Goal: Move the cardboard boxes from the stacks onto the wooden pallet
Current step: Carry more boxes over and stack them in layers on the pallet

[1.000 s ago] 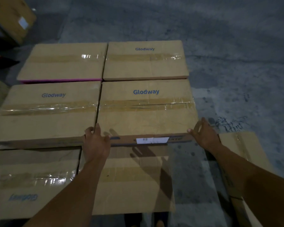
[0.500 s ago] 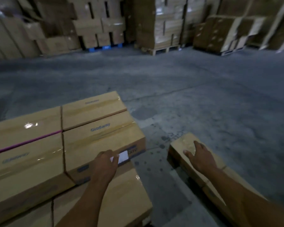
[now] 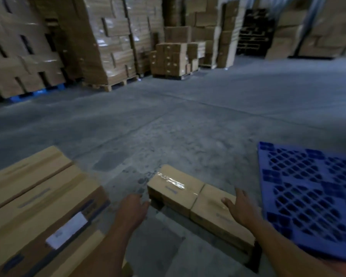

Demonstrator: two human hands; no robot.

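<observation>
Now between loads, the empty left hand [image 3: 133, 204] and right hand [image 3: 239, 209], fingers spread wide, reach toward two floor-level cardboard boxes [image 3: 196, 200]; gripping one comes next.

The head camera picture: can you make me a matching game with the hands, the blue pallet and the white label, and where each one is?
Things:
1. left hand
2. right hand
3. blue pallet
4. white label

Places:
A. stuck on the big box at the left
B. flat on the floor at the right
C. over bare floor, fingers spread
D. over the low box in the middle

Pairs: 1-C, 2-D, 3-B, 4-A
</observation>
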